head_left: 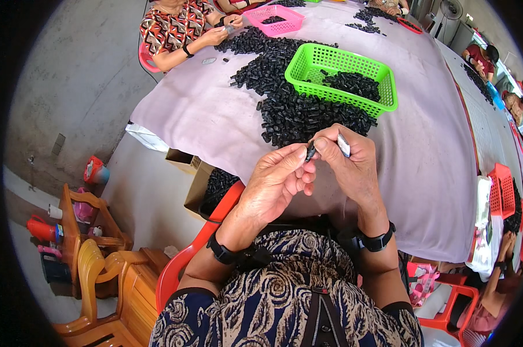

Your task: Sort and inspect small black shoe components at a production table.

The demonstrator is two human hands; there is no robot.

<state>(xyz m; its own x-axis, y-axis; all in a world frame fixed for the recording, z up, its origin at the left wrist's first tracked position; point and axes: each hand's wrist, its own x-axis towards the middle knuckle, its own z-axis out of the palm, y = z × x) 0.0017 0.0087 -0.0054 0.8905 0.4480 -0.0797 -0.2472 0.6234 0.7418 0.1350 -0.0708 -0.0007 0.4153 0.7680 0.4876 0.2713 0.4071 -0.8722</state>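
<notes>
Your left hand [281,179] pinches a small black part [310,151] between thumb and forefinger, the other fingers curled below it. Your right hand [354,162] meets it from the other side, its thumb and fingertips closed in a narrow grip at the part's upper end. A small flat piece with a pale face [343,144] sticks up from among your right fingers; you cannot tell from here exactly what it is.

The black part sits between your two hands, in front of your chest and above the near side of the table. Just beyond your hands, a heap of similar black pieces [290,124] spreads over the pale cloth [423,168]. A green basket [342,58] stands against the heap, with more pieces gathered toward its right end. Farther off is a pink basket [291,16], and to its left a co-worker in a patterned top [171,32] holds both hands near the heap.

You wear a dark band [221,250] on your left wrist and another [380,238] on your right. Below the table's left edge, a cardboard box [196,188] holds more black pieces.
</notes>
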